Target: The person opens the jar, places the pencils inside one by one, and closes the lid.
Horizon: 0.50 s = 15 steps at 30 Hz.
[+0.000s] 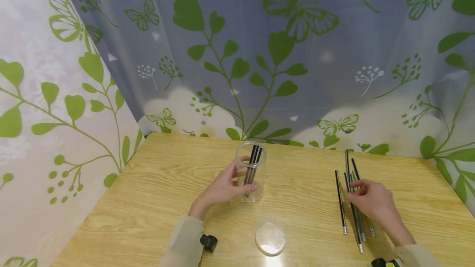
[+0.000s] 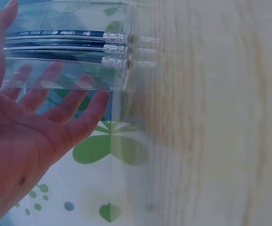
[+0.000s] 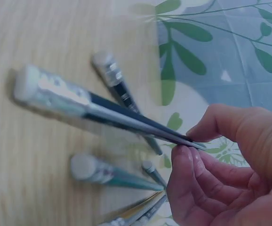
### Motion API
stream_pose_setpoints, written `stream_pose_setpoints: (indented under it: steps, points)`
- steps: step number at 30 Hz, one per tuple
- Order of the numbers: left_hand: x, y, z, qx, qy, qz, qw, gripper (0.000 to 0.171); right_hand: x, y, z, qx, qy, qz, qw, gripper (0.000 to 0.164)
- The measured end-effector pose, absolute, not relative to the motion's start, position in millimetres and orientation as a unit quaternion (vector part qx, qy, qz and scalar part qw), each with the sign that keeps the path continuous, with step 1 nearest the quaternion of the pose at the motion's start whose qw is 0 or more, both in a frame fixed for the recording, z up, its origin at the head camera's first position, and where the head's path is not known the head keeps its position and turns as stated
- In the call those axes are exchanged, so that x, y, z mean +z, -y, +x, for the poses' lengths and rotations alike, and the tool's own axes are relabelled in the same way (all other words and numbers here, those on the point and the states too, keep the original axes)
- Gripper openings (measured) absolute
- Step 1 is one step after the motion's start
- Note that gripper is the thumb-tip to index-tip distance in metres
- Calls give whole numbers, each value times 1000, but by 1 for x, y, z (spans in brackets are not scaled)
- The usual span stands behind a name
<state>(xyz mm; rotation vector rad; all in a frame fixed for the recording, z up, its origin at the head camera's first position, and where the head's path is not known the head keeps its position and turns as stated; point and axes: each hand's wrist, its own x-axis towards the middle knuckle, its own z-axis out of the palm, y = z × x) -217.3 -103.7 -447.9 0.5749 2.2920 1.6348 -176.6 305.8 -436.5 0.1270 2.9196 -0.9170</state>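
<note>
Left hand [image 1: 224, 182] wrapped round clear jar [image 1: 260, 182], thumb in front. Jar upright on table [image 1: 304, 205], three dark pencils [image 2: 91, 45] inside, eraser ends down. Right hand [image 1: 372, 199] pinching a dark pencil [image 3: 117, 116], thumb against fingertips, among loose pencils [image 1: 340, 202] on table's right. Round lid [image 1: 270, 238] flat, between hands, nearer the person.
</note>
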Motion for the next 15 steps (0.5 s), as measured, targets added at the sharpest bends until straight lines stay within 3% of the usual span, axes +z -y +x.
stream_pose_setpoints:
  steps: [9,15]
  points:
    - [-449,104,-218,566,-788,205,131,79,-426,-298,-170,-418,-905,78,20,45]
    - [-450,104,-218,567,-787,206,130,78,-416,-295,-169,-457,-885,84,-25,42]
